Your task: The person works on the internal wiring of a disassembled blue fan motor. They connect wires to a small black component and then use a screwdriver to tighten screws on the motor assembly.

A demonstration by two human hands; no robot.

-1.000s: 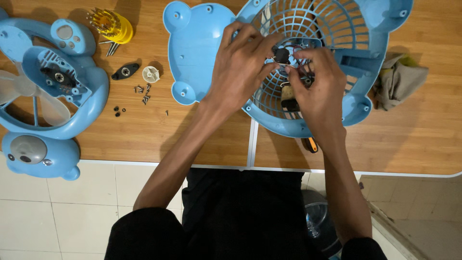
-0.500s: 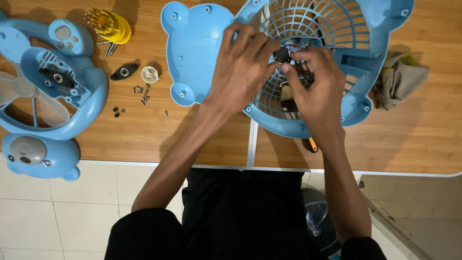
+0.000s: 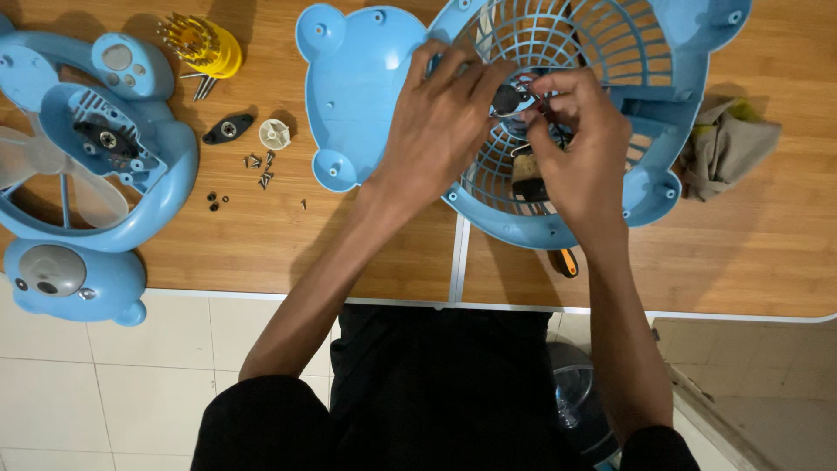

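Note:
A light blue fan grille [image 3: 602, 52] with a round cage lies on the wooden table [image 3: 261, 235]. My left hand [image 3: 445, 131] rests over its left side, fingers pinching a small dark round part [image 3: 506, 98] at the hub. From the right, my right hand [image 3: 575, 148] pinches the same spot, where thin wires show. A tool with an orange and black handle [image 3: 567, 260] sticks out under my right wrist.
A blue bear-shaped cover [image 3: 353, 87] lies beside the grille. Far left are a blue fan frame with a clear blade [image 3: 78, 166] and a blue base [image 3: 70, 283]. A yellow bit holder [image 3: 205, 44], loose screws [image 3: 260, 166], small parts and a crumpled rag [image 3: 728, 144] lie around.
Both hands have stayed at the hub, with the fingers shifting slightly around the small dark part. Nothing else on the table has moved.

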